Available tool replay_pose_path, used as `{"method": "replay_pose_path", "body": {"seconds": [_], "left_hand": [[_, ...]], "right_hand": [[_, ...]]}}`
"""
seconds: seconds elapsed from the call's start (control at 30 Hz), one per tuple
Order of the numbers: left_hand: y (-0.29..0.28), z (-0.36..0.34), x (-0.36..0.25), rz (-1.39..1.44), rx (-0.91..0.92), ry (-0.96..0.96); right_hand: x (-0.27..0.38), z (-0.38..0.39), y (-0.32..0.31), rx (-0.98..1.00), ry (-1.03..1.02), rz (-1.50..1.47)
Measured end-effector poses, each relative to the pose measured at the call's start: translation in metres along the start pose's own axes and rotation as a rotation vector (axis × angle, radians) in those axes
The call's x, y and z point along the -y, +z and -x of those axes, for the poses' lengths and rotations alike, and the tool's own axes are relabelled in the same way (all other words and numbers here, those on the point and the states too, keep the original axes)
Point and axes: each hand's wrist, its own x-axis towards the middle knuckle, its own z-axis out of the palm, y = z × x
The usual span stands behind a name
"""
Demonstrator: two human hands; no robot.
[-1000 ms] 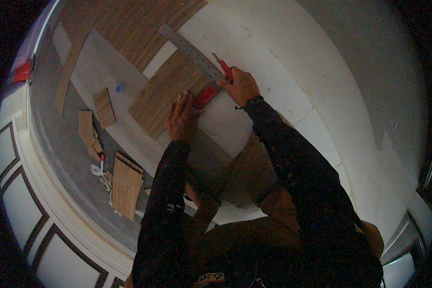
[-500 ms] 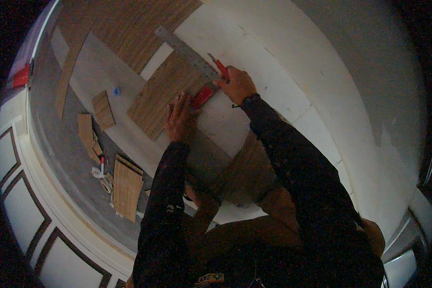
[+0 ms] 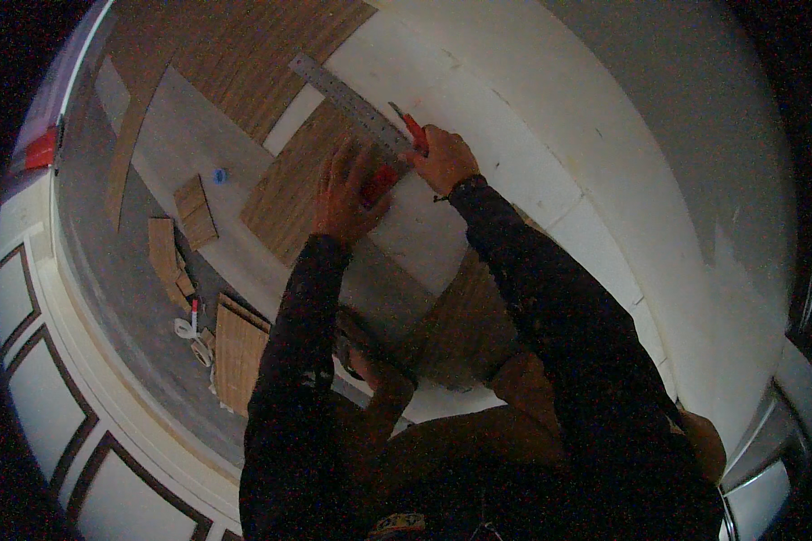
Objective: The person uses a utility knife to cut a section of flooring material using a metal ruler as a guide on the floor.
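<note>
A square with a steel blade and a red stock lies on a wood-grain plank. My left hand is above the plank with its fingers spread, beside and partly over the red stock; whether it presses down I cannot tell. Closed round a red utility knife, my right hand is at the near end of the steel blade. The knife's own blade points up and to the left, apart from the steel edge.
Laid wood-grain planks cover the far floor. To the left lie plank offcuts, a blue roll, a white tape roll and a stack of planks. A pale wall rises on the right.
My left hand has shifted slightly forward and its fingers have spread wider, now partly over the red stock. The right hand with the knife has barely moved.
</note>
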Motion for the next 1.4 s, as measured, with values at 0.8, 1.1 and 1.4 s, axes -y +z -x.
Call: {"method": "replay_pose_path", "body": {"seconds": [0.8, 1.1, 1.4], "left_hand": [[0.019, 0.020, -0.008, 0.089, 0.124, -0.014], [0.010, 0.029, -0.031, 0.162, 0.017, -0.204], [0.006, 0.028, -0.041, 0.110, -0.014, -0.216]], "right_hand": [[-0.023, 0.019, -0.006, 0.110, 0.053, 0.060], [-0.019, 0.013, -0.005, -0.027, 0.009, 0.000], [-0.010, 0.011, -0.012, 0.075, 0.115, 0.018]]}}
